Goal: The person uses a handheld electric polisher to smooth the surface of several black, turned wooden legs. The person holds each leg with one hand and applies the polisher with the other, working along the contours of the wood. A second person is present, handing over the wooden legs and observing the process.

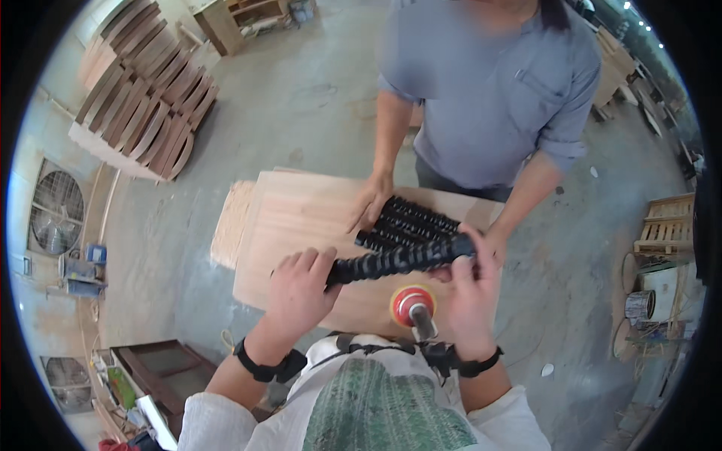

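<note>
My left hand: it grips the left end of a black bumpy rod, fingers curled over the top.
My right hand: it grips the right end of the same rod, fingers wrapped round it.
Rod: it is black with ridges all along it. It lies level between my two hands, just above the bench.
Pile of rods: more black bumpy rods lie side by side on the bench, just behind the one I hold.
Bench: it is a pale wood board. Its left edge looks rough and crumbly.
Sander: a tool with a round red pad sits on the near edge of the bench, between my arms and just under the rod.
Other person: they stand across the bench in a grey shirt. One of their hands rests on the left side of the pile. Their other hand is at the right side of the pile, close to my right hand.
My wrists: each one has a black band.
Floor: it is grey concrete.
Curved wood pieces: they are stacked far off to the left.
Fan: it is in the wall on the left.
</note>
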`<state>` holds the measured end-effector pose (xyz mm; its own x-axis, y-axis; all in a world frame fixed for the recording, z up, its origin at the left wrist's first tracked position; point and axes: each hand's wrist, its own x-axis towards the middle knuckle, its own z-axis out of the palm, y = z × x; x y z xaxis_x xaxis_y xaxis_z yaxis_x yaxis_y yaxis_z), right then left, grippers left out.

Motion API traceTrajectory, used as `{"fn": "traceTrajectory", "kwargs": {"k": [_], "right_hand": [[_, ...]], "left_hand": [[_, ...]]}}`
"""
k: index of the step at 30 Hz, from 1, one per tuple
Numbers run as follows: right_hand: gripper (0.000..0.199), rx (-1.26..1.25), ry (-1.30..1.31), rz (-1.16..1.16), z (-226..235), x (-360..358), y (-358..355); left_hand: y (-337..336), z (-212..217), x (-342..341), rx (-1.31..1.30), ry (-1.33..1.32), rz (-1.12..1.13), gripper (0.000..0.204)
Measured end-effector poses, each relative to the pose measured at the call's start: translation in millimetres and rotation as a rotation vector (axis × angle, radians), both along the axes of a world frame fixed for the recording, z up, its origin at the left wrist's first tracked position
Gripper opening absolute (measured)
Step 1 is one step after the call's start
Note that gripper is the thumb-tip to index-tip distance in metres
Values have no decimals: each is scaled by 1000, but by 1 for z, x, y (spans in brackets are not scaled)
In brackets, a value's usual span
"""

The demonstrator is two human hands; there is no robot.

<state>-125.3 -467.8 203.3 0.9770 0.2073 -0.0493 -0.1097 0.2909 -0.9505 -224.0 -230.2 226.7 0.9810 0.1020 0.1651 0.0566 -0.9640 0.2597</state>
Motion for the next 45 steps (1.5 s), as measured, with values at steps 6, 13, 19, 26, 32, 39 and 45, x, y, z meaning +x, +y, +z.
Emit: {"fn": "traceTrajectory", "kwargs": {"k": [6, 13, 19, 26, 32, 39, 45], "right_hand": [[43, 142, -107, 50, -13, 9, -4], [44, 149, -18, 38, -27, 9, -1], [27, 105, 111, 74, -35, -2, 5], [27, 133, 207, 216, -31, -12, 27], [27, 291, 232, 258, -33, 18, 46], [27, 437, 184, 329, -7, 34, 65], [27, 479, 193, 375, -14, 28, 62]], "left_hand": [[5, 0, -4, -99, 26, -6, 46], [-3, -11, -12, -312, 206, 16, 45], [-11, -23, -18, -387, 387, 33, 48], [-26, -26, -16, -453, 396, 39, 51], [-16, -33, -6, -1349, 493, 1, 38], [-16, -25, 7, -1974, 378, -67, 35], [-19, -26, 5, -2073, 356, -5, 43]]}}
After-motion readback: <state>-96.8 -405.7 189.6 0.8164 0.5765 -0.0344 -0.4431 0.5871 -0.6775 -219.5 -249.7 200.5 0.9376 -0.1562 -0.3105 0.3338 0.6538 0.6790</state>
